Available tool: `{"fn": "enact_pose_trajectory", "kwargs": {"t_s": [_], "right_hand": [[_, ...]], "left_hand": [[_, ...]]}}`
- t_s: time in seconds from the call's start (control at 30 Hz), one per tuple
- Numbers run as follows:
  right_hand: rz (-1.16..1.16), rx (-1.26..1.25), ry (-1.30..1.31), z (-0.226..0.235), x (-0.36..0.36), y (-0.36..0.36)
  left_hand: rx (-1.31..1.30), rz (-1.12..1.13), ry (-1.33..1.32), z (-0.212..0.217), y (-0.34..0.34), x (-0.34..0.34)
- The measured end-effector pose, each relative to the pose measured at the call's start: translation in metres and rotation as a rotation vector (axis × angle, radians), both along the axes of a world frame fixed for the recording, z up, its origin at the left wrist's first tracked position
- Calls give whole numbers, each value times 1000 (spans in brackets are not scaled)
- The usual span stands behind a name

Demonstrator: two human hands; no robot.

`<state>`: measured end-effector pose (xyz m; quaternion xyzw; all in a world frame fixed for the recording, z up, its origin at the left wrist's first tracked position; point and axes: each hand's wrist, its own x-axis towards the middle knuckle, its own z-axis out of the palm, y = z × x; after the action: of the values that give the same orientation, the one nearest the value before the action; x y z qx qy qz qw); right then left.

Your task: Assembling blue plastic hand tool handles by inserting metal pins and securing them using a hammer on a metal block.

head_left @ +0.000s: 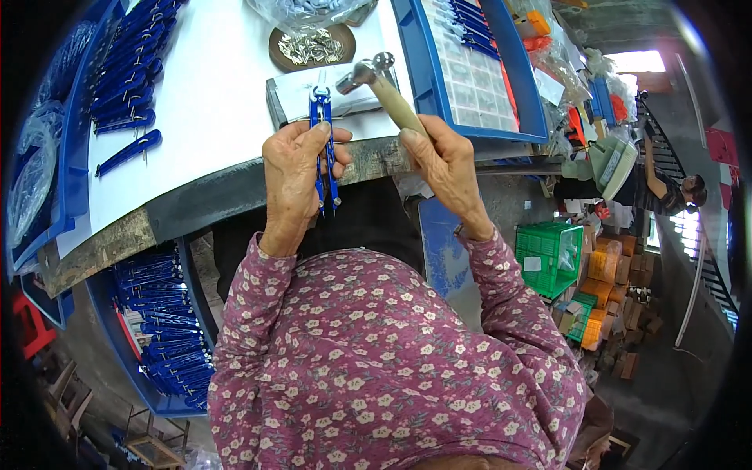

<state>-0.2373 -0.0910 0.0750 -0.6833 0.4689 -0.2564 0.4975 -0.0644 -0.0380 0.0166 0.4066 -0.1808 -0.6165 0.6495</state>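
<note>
My left hand (294,176) grips a blue thread snipper (323,141), its head resting on a small grey metal block (301,94) at the table's near edge. My right hand (446,168) holds a hammer (384,82) by its wooden handle, the metal head raised just above and right of the snipper's head. Behind the block sits a round brown dish of small metal pieces (312,47). Both forearms wear purple flowered sleeves.
Blue trays of blue snippers stand at the left (125,70), below the table (168,329) and at the back right (470,70). The white table (211,110) has a worn dark edge. Green crates (552,254) and boxes lie right; another person (674,192) works there.
</note>
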Motion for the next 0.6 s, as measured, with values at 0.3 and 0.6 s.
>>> {"fn": "enact_pose_trajectory", "kwargs": {"t_s": [0.3, 0.6], "right_hand": [[186, -645, 281, 2, 8, 1], [30, -745, 37, 28, 17, 16]], "left_hand": [[-30, 13, 43, -2, -2, -1], [-27, 6, 45, -3, -2, 1]]}}
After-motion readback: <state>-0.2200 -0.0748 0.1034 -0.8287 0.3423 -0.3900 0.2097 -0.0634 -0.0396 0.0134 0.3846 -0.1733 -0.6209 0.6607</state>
